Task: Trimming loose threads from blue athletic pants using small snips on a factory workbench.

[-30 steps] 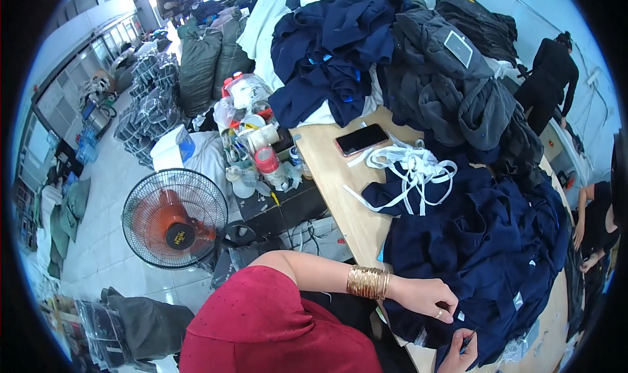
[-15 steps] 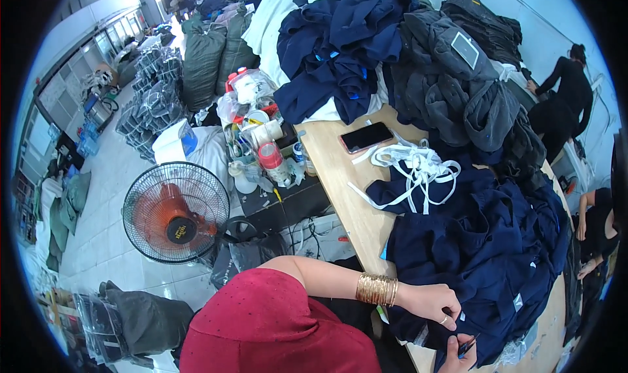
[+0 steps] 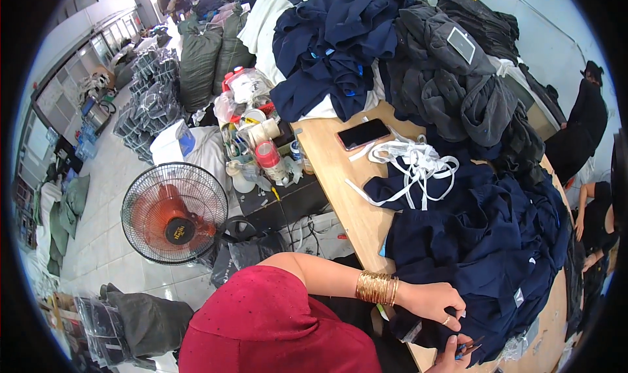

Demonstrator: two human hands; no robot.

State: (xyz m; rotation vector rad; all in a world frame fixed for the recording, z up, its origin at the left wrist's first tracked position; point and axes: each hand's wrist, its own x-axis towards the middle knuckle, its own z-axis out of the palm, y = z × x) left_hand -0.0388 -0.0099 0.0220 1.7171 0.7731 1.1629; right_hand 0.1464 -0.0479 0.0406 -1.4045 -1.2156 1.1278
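- In the head view, our left hand (image 3: 432, 303) lies on the near edge of the navy cloth (image 3: 481, 248), fingers curled in with thumb and index nearly together; they seem to pinch a bit of cloth, though we cannot tell for sure.
- Our right hand (image 3: 453, 355) sits just on the near side of the left, its fingers closed around small snips (image 3: 464, 351) with blue on the handle.
- The snips' long axis runs from the palm to the right and slightly far, so the blades point past the left fingertips rather than at them; the blades look parted.
- The cloth spreads far and right of both hands across the wooden table (image 3: 327, 170); the left hand is the nearer to its bulk.
- The right wrist is cut off by the lower edge, the snips' grip is hidden in the palm, and dark folds obscure what lies between the fingertips.
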